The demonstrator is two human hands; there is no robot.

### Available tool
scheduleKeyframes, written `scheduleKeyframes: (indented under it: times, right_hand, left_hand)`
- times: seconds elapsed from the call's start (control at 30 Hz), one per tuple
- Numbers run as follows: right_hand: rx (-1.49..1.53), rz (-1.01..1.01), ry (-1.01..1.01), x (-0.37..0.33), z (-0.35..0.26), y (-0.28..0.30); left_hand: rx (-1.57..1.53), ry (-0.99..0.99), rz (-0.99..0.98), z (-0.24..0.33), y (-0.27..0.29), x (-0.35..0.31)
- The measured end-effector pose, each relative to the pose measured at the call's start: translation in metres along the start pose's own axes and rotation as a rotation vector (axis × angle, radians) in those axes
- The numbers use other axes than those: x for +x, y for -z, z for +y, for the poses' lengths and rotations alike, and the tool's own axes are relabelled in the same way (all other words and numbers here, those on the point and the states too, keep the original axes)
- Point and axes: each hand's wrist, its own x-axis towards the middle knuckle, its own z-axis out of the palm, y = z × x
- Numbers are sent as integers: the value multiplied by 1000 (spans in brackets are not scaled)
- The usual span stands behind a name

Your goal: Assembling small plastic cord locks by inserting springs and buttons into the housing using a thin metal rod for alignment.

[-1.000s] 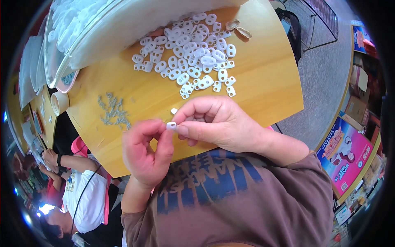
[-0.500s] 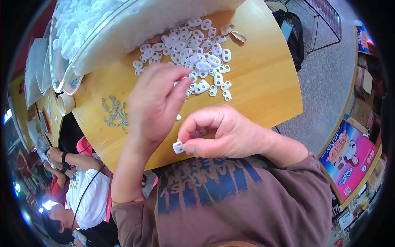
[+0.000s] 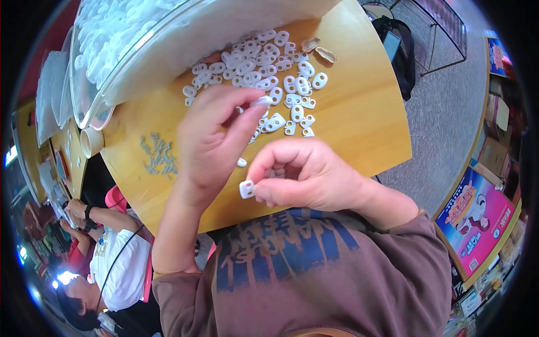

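My right hand, near the table's front edge, pinches a small white two-holed plastic piece between thumb and forefinger. Further up, my left hand closes its thumb and forefinger on a white oval plastic piece at the edge of the pile. That loose pile of white plastic pieces, ovals and tabbed shapes with holes, spreads beyond both hands. A single white piece lies between my wrists. To the left of my left forearm is a scatter of small grey metal pins.
A large clear bag-lined tub of white pieces stands at the far left, beside a tape roll. Two brown shell-like scraps lie beyond the pile on the wooden table. Another person sits at the left.
My left thumb and forefinger have closed on an oval piece from the pile, and several pieces there have shifted right. My right hand has moved slightly, its piece still pinched.
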Motion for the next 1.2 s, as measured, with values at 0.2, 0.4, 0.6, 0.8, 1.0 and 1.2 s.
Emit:
scheduleKeyframes:
  times: [0.2, 0.4, 0.6, 0.8, 1.0, 1.2]
  right_hand:
    - [-66, 95, 158, 0, -7, -4]
    - [-104, 170, 201, 1, -1, -16]
    - [-130, 158, 207, 1, 5, -26]
    - [-166, 131, 224, 1, 9, -29]
    - [-168, 139, 226, 0, 9, -31]
    - [-160, 134, 175, 2, 9, -33]
  left_hand:
    - [-555, 202, 98, 16, 27, -37]
    - [-704, 231, 141, 26, 36, -64]
    - [-568, 321, 166, 15, 40, -71]
    - [291, 77, 73, -23, 28, -58]
    - [339, 32, 61, -29, 25, -56]
    - [212, -91, 186, -2, 43, -69]
